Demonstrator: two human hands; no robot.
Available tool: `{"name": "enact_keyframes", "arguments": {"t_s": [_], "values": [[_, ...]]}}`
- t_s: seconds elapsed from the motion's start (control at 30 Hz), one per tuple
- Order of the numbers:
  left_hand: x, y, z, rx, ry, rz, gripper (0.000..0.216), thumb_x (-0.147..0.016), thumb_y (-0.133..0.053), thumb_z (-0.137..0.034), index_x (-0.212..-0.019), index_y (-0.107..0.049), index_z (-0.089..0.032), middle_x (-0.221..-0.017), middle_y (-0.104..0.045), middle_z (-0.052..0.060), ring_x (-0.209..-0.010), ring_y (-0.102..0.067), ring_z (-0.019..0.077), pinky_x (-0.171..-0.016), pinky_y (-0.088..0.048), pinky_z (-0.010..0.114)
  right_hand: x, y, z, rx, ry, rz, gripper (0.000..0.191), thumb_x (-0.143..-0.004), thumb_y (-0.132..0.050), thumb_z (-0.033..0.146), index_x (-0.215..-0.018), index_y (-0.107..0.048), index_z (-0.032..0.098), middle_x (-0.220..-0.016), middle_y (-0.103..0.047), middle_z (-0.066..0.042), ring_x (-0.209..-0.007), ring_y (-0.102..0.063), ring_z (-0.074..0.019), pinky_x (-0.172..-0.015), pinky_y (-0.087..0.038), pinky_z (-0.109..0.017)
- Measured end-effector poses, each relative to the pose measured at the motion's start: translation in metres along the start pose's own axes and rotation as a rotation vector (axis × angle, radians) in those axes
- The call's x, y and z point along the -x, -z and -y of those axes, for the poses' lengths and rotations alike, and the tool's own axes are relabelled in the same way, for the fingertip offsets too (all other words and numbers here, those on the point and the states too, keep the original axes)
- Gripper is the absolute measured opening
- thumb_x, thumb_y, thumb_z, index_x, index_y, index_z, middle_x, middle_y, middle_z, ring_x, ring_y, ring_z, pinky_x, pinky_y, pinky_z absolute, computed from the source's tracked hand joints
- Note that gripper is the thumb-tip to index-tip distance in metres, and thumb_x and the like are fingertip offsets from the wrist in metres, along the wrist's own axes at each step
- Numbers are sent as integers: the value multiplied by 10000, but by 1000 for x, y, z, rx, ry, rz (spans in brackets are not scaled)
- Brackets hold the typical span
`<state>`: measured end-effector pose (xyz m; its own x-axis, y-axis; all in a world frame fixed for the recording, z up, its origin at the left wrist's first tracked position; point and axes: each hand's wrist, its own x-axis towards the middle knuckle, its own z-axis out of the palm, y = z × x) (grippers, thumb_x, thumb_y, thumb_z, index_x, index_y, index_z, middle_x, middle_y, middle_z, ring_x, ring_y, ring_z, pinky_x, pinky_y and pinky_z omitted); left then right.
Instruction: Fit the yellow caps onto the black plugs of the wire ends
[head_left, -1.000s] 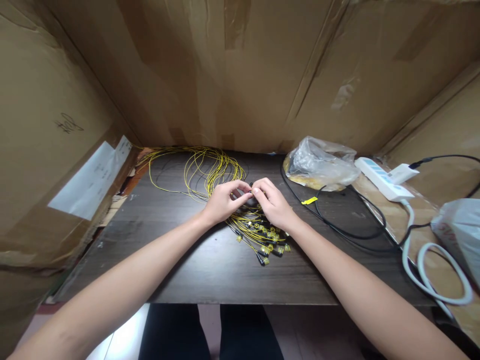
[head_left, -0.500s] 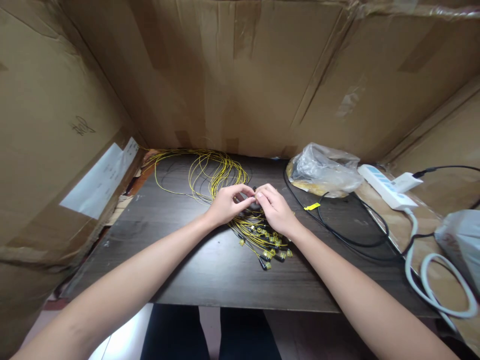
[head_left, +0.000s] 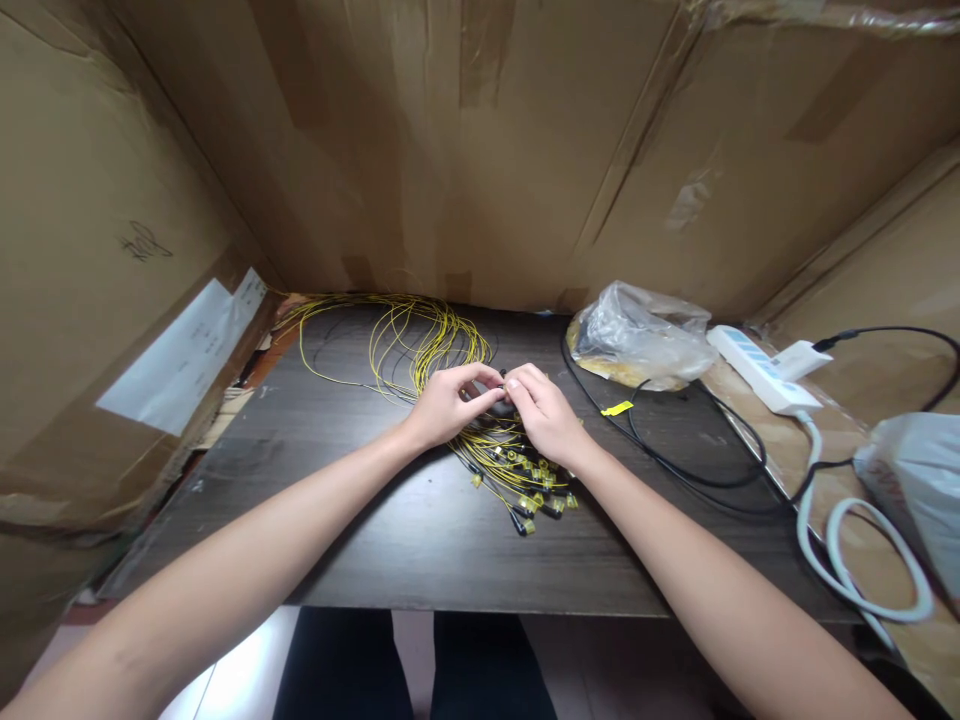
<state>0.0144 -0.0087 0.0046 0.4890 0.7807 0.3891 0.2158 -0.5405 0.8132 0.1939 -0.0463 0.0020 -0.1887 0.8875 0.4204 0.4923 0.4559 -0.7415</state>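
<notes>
My left hand [head_left: 454, 403] and my right hand [head_left: 549, 415] meet fingertip to fingertip over the desk, both pinched. Between them shows a small dark piece [head_left: 503, 384], mostly covered by the fingers; its kind cannot be made out. A bundle of thin yellow cables [head_left: 442, 340] lies behind my left hand and passes beneath both hands. In front of the hands, the cables fan out into several black connectors [head_left: 519, 522] with clear yellow caps [head_left: 528, 526].
A clear plastic bag [head_left: 637, 335] lies at the back right. Beside it run a black cable [head_left: 675, 470] with a yellow tag [head_left: 617, 409], and a white power strip [head_left: 761, 370] with its cord. Cardboard walls [head_left: 420, 150] enclose the dark desk [head_left: 360, 560].
The whole view has shifted slightly, so everything sits a little further left. Both hands keep their pinch at nearly the same spot over the cables.
</notes>
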Motion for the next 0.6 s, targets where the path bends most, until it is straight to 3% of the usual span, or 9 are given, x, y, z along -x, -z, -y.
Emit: {"name": "enact_keyframes", "arguments": {"t_s": [0.2,0.43,0.6], "values": [[0,0,2,26,29,-32,181,-866,-692,-310,-942,-725,-150,-855,-752,44,-682,-657,125,-656,-543,237,0,2,2,-19,-24,4,124,-952,-514,279,-850,-534,211,-924,-535,-43,-825,-525,-185,-757,-427,-324],[1,-1,4,61,40,-25,180,-850,-714,-305,-936,-749,-151,-828,-758,43,-675,-656,123,-646,-540,232,-1,1,0,-16,-19,17,345,-1012,-398,309,-703,-510,206,-879,-544,-59,-878,-545,-201,-840,-430,-353],[1,-1,3,81,55,-42,184,-840,-719,-306,-928,-753,-149,-843,-762,50,-686,-665,131,-629,-540,230,0,3,1,-9,-45,-21,146,-954,-505,286,-840,-555,209,-923,-548,-43,-831,-534,-189,-750,-430,-325]]}}
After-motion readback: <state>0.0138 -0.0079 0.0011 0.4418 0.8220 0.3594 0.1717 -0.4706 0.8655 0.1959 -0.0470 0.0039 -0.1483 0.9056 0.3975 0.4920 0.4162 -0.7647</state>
